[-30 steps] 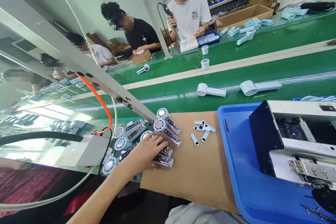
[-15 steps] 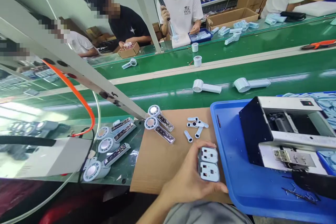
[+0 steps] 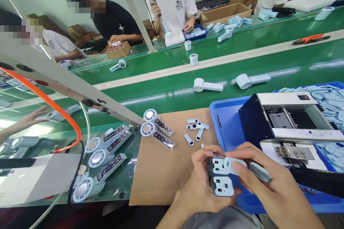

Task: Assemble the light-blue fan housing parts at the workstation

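Clasping two grey-blue plastic housings (image 3: pixel 223 186) together near the blue plastic tray (image 3: pixel 231 132), the left hand (image 3: pixel 199 182) is presenting their ends toward the wearer, seemingly for access; the right hand (image 3: pixel 268 184) is pinching a pale-blue rounded plastic piece (image 3: pixel 230 164) over one end while holding a grey oval piece (image 3: pixel 260 171).

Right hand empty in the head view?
No, the right hand pinches a pale blue piece beside the square-ended units gripped in the left hand.
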Demonstrator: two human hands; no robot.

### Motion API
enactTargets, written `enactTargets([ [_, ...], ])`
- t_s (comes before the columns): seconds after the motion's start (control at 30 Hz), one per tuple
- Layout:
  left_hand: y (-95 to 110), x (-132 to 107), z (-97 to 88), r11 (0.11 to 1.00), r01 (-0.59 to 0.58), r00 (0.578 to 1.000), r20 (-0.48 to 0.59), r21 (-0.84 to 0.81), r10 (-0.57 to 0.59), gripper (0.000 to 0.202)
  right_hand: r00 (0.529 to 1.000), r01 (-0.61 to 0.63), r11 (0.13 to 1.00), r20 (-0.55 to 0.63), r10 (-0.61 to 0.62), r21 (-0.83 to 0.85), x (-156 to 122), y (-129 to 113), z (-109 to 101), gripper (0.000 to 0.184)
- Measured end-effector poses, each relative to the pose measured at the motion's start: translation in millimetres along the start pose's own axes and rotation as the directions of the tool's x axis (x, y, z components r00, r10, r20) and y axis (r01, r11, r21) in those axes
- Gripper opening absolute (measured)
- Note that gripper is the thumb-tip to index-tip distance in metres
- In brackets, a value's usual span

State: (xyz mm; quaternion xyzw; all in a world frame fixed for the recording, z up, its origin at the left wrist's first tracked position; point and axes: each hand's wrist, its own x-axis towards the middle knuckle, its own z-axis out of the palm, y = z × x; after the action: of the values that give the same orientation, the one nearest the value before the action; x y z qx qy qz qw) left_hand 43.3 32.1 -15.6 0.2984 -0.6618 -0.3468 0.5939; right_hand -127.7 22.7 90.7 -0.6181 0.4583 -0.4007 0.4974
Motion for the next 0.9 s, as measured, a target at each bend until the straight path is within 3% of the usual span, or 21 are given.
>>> enactTargets([
  [0.1, 0.8, -0.7, -0.9, 0.999, -0.026, 0.999, 0.042, 0.022, 0.025, 0.105, 0.998, 0.043, 0.999, 0.046, -0.042, -0.026, 24.1, -1.2, 8.7, 0.058],
  [0.23, 2.3, 2.5, -3.6, 0.994, -0.080, 0.995, 0.063, 0.070, 0.075, 0.110, 0.992, -0.061, 0.998, 0.114, 0.057, 0.031, 21.4, 13.3, 12.1, 0.053],
  [0.43, -5.0, 6.3, -5.1, 0.986, -0.144, 0.989, 0.033, 0.088, 0.141, 0.089, 0.998, 0.011, 0.998, 0.055, -0.008, -0.061, 23.1, 6.8, 20.0, 0.061],
  [0.63, -11.8, 8.0, 6.4, 0.970, -0.208, 0.976, -0.043, 0.126, 0.215, 0.066, 0.999, 0.036, 0.993, 0.039, -0.032, -0.111, 28.0, -0.9, 19.2, 0.063],
  [0.73, -11.3, 10.0, 9.2, 0.964, -0.206, 0.972, -0.082, 0.169, 0.222, 0.066, 0.999, 0.025, 0.992, 0.026, -0.022, -0.126, 24.4, 0.7, 14.8, 0.064],
  [0.9, -11.2, 11.5, 8.5, 0.942, -0.242, 0.967, -0.022, 0.230, 0.254, 0.074, 1.000, 0.007, 0.992, 0.009, -0.006, -0.130, 20.0, 2.4, 10.6, 0.064],
])
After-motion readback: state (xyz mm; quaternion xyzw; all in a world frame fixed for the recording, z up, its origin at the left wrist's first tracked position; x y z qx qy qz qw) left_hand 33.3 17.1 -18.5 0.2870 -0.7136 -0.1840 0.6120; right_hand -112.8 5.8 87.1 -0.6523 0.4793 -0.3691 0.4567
